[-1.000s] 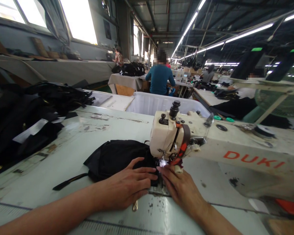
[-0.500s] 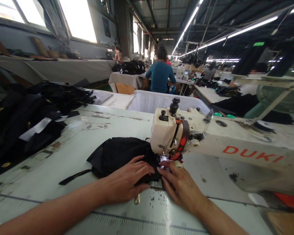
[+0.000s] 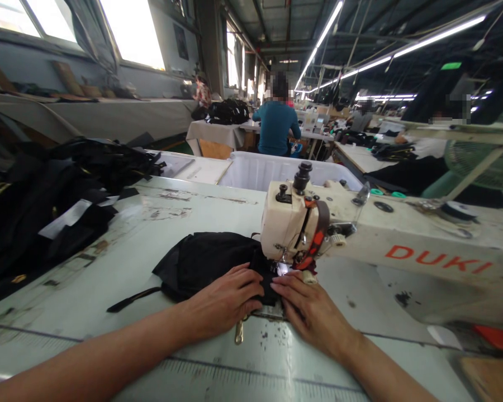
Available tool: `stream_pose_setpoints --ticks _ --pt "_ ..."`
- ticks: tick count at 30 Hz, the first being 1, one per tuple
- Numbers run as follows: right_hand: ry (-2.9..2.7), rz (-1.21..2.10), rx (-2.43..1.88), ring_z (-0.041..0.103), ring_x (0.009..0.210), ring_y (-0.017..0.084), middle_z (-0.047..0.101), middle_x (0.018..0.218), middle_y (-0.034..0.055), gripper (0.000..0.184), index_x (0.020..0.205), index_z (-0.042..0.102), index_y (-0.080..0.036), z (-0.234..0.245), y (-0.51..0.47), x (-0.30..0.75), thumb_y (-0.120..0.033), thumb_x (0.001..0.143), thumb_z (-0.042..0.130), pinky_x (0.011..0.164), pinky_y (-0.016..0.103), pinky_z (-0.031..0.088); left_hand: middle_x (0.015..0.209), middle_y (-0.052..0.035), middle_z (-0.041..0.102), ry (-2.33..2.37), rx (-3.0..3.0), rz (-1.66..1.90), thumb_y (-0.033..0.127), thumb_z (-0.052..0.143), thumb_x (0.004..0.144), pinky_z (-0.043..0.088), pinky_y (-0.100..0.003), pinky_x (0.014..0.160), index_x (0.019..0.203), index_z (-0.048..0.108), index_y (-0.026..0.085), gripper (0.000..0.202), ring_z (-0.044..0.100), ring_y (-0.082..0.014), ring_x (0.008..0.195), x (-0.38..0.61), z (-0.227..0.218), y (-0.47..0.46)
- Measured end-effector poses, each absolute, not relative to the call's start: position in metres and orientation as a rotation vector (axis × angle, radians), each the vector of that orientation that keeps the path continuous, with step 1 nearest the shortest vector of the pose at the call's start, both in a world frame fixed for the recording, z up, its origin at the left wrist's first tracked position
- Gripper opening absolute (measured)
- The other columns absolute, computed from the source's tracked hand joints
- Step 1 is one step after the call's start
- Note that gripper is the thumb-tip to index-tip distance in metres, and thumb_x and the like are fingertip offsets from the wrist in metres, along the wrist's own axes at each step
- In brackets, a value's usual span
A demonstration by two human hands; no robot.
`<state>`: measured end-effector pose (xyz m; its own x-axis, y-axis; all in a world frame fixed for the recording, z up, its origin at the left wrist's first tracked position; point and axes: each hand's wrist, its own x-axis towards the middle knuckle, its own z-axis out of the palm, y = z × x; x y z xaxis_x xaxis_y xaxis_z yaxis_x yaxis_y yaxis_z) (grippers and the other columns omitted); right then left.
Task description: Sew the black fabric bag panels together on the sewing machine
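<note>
A black fabric bag piece (image 3: 209,257) lies on the pale green sewing table, its right end under the head of a sewing machine (image 3: 279,223). My left hand (image 3: 230,296) rests on the fabric near its right end, fingers extended and slightly bent, thumb apart. My right hand (image 3: 312,307) lies beside the lit needle area, its outstretched fingertips touching the fabric's right edge. A gold zipper pull (image 3: 239,331) hangs below my left hand. A narrow black strap (image 3: 134,298) sticks out to the left. My hands and the machine head partly hide the fabric.
Black fabric pieces (image 3: 62,195) are heaped at the left. A white plastic bin (image 3: 293,167) stands behind the table. Ruler marks (image 3: 235,374) run along the front. A person in a teal top (image 3: 278,129) sits farther back, and the machine arm (image 3: 423,234) extends right.
The camera view has shifted slightly, so the machine and fabric appear a little farther right. My left fingers are drawn closer together; both hands remain on the fabric.
</note>
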<state>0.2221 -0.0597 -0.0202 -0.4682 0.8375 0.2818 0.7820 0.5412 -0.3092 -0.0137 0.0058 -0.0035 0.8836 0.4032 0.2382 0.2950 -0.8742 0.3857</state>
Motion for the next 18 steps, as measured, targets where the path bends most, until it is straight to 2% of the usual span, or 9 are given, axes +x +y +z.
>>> stream_pose_setpoints --ticks 5,8,12,18 --pt "-2.508 0.130 -1.346 0.053 0.118 0.027 0.055 0.135 0.0076 0.044 0.135 0.052 -0.020 -0.0159 -0.0642 0.2233 -0.012 0.092 0.046 0.104 0.053 0.041 0.128 -0.0117 0.057 0.524 2.864 0.479 0.013 0.040 0.099 0.036 -0.041 0.113 0.124 0.058 0.015 0.031 0.047 -0.0233 0.128 -0.0111 -0.0076 0.0060" --pt "-2.555 0.124 -1.354 0.049 0.122 0.027 0.052 0.138 0.0085 0.046 0.138 0.048 -0.018 -0.0139 -0.0667 0.2250 -0.013 0.092 0.046 0.106 0.054 0.038 0.138 -0.0122 0.052 0.550 2.941 0.435 0.016 0.040 0.099 0.036 -0.043 0.113 0.128 0.055 0.011 0.033 0.039 -0.0266 0.135 -0.0099 -0.0090 0.0032" --pt "-2.554 0.155 -1.367 0.043 0.127 0.029 0.049 0.140 0.0103 0.048 0.140 0.046 -0.018 -0.0131 -0.0675 0.2255 -0.014 0.092 0.046 0.106 0.054 0.038 0.140 -0.0131 0.052 0.619 2.934 0.427 0.022 0.039 0.101 0.033 -0.045 0.114 0.134 0.049 0.011 0.036 0.042 -0.0260 0.134 -0.0076 -0.0106 -0.0010" --pt "-2.555 0.196 -1.386 0.041 0.129 0.028 0.046 0.142 0.0103 0.052 0.144 0.040 -0.017 -0.0146 -0.0669 0.2259 -0.014 0.092 0.046 0.109 0.053 0.034 0.134 -0.0143 0.056 0.646 2.932 0.459 0.020 0.039 0.101 0.035 -0.044 0.112 0.132 0.049 0.009 0.035 0.047 -0.0251 0.131 -0.0049 -0.0129 -0.0024"
